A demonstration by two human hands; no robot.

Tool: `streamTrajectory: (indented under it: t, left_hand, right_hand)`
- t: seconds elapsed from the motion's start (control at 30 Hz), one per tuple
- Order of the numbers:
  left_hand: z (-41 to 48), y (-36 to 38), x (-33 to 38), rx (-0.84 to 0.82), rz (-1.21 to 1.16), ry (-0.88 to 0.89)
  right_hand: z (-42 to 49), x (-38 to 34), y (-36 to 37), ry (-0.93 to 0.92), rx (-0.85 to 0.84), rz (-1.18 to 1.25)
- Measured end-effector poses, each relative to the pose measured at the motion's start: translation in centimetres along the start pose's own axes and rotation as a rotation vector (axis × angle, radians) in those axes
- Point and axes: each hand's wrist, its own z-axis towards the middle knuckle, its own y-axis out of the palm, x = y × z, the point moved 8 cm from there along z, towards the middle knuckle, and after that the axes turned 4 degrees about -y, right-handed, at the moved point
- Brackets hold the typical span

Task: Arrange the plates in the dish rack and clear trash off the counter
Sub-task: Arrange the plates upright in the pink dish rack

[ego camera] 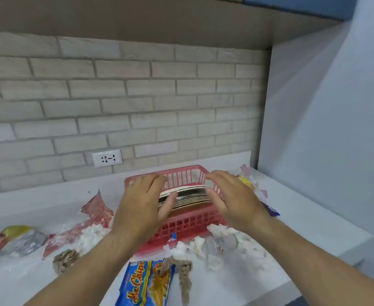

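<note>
The left hand (144,202) and the right hand (232,195) are both loose and grasp nothing. They flank the thin plates (186,197), which stand on edge in the pink slatted plastic dish rack (181,226) near the back edge of the white counter (303,217). An uneven push may tip the plates over. The palms hide their ends, and the blue chips bag (146,281) is cut off at the front edge.

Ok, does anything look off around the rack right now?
Yes. The plates lean tilted in the pink rack, not upright, between the left hand and right hand. Crumpled tissues and a crushed bottle crowd its front wall; a chips bag lies nearer.
</note>
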Motion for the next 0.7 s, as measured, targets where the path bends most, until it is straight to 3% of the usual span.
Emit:
streamTrajectory:
  t: [0.2, 0.7]
  left_hand:
    - [-2.6, 3.9, -1.2, -0.084, -0.015, -0.113]
    - [-0.4, 6.9, -2.1, -0.034, -0.203, -0.255]
  right_hand:
    - [1.0, 0.4, 3.7, -0.007, -0.077, 0.040]
    - [6.8, 3.2, 8.0, -0.026, -0.250, 0.235]
